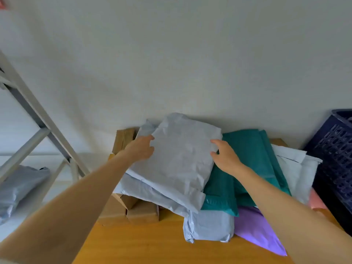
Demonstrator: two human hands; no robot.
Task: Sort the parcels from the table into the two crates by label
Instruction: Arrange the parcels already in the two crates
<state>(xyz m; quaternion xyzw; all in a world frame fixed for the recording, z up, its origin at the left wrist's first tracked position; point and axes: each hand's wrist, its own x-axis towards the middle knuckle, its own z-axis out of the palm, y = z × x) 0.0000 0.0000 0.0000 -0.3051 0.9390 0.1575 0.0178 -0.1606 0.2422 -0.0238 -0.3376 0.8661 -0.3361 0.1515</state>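
Grey parcel [181, 161], gripped by left hand [142, 149], right hand [226, 157], runs lengthwise toward wall [190, 63].

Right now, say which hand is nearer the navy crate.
Right. The right hand grips the right edge of the grey parcel, toward the navy crate; the left hand grips its left edge, farther away.

grey parcel [179, 161] tilted atop pile

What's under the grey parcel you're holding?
Under the top grey parcel: a lower grey parcel, a green mailer's edge, brown boxes lower down. Beneath its middle is hidden.
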